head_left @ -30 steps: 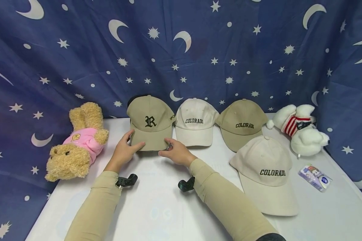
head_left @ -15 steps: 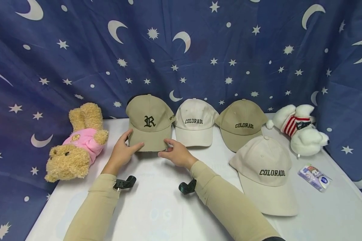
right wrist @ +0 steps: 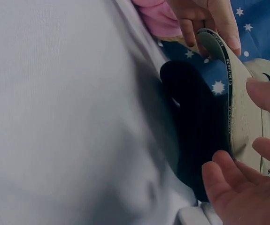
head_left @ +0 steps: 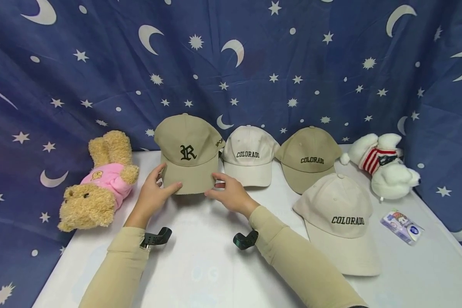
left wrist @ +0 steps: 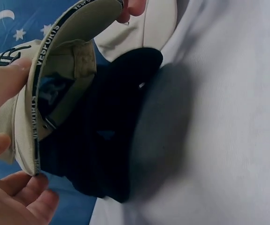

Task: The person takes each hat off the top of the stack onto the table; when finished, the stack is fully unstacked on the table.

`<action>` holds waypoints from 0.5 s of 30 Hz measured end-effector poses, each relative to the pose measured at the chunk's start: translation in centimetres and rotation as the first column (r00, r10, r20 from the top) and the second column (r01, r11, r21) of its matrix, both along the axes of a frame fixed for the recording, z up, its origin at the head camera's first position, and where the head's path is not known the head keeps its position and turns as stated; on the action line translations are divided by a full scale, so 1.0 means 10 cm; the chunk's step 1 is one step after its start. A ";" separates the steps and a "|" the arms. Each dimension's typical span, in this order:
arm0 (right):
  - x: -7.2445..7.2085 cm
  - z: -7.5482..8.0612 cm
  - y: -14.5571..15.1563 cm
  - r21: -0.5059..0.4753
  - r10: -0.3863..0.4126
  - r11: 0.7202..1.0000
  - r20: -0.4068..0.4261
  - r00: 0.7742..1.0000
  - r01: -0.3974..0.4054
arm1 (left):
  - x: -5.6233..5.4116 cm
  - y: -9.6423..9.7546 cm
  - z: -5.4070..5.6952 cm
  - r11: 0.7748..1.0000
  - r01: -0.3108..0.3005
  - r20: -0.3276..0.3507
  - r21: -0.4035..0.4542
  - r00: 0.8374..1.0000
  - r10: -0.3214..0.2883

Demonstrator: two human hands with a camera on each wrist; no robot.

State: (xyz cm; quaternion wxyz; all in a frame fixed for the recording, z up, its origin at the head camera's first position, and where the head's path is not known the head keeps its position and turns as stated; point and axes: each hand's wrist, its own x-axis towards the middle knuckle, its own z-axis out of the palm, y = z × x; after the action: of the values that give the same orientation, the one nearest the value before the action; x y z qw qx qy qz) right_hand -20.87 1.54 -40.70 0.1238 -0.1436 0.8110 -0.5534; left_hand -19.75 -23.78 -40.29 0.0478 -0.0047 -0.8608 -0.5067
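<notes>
A khaki baseball cap (head_left: 186,147) with a black R on its front is held by both hands, brim toward me. My left hand (head_left: 154,194) grips the left side of the brim, thumb on top and fingertips at the edge in the left wrist view. My right hand (head_left: 231,192) pinches the brim's right side between thumb and fingers. Under the raised khaki cap, a black cap (left wrist: 113,126) sits on the table, apart from the brim. It is almost wholly hidden in the head view.
Right of the held cap stand a white Colorado cap (head_left: 247,156) and a tan Colorado cap (head_left: 312,158). A beige Colorado cap (head_left: 340,218) lies nearer. Teddy bear (head_left: 100,184) at left; white plush (head_left: 385,167) and small purple packet (head_left: 402,226) at right. A starry curtain (head_left: 254,64) hangs behind.
Both hands have lifted the khaki cap up and toward me, slightly to the left. The hands have spread a little apart along the brim. Other things stay put.
</notes>
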 end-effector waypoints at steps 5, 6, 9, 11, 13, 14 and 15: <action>0.00 0.04 0.09 -0.038 -0.038 0.999 -0.046 0.998 0.036 | 0.05 0.07 0.04 1.000 0.006 0.014 0.004 1.000 -0.006; 0.00 0.05 0.11 -0.043 -0.049 0.998 -0.057 0.997 0.047 | 0.06 0.09 0.04 1.000 0.010 0.012 0.006 1.000 -0.011; 0.01 0.08 0.17 -0.042 -0.081 0.996 -0.077 0.994 0.078 | 0.08 0.15 0.05 1.000 0.021 0.004 0.006 1.000 -0.021; 0.02 0.10 0.22 -0.035 -0.100 0.995 -0.082 0.992 0.097 | 0.10 0.19 0.06 1.000 0.028 0.005 -0.005 1.000 -0.028; 0.03 0.11 0.26 -0.029 -0.110 0.994 -0.088 0.990 0.108 | 0.12 0.23 0.08 0.999 0.031 0.005 -0.020 1.000 -0.030; 0.03 0.12 0.27 -0.028 -0.113 0.993 -0.094 0.989 0.111 | 0.13 0.26 0.10 0.999 0.032 0.005 -0.028 0.999 -0.031; 0.04 0.13 0.29 -0.026 -0.116 0.993 -0.101 0.988 0.114 | 0.14 0.28 0.11 0.999 0.030 0.002 -0.037 1.000 -0.030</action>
State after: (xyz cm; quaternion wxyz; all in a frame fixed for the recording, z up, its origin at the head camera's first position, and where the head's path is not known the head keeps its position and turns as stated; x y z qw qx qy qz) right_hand -20.47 4.43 -39.44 0.0484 -0.1259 0.8178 -0.5595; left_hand -18.35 -20.98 -39.21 0.0393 -0.0182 -0.8698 -0.4915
